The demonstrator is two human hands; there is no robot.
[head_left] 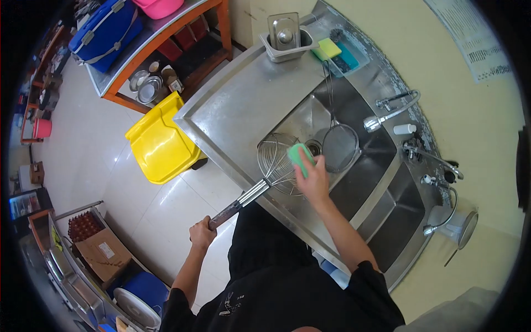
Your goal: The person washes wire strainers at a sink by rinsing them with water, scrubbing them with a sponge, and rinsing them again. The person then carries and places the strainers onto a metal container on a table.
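My left hand [203, 232] is closed round the handle end of a long wire skimmer [254, 193]. Its round, coiled wire head [271, 157] lies over the near edge of the sink [366, 170]. In my right hand [315, 182] is a green sponge [299, 156], held against or just above the wires; contact is hard to make out. Just beyond that hand, a round mesh strainer [340, 146] rests in the basin, its long handle pointing away toward the sponge tray.
A plastic tray [354, 58] with a yellow sponge [329, 48] and a metal container [286, 52] stand at the far end of the counter. Faucets [373, 123] line the wall side. A yellow bin [164, 138] stands on the floor to the left.
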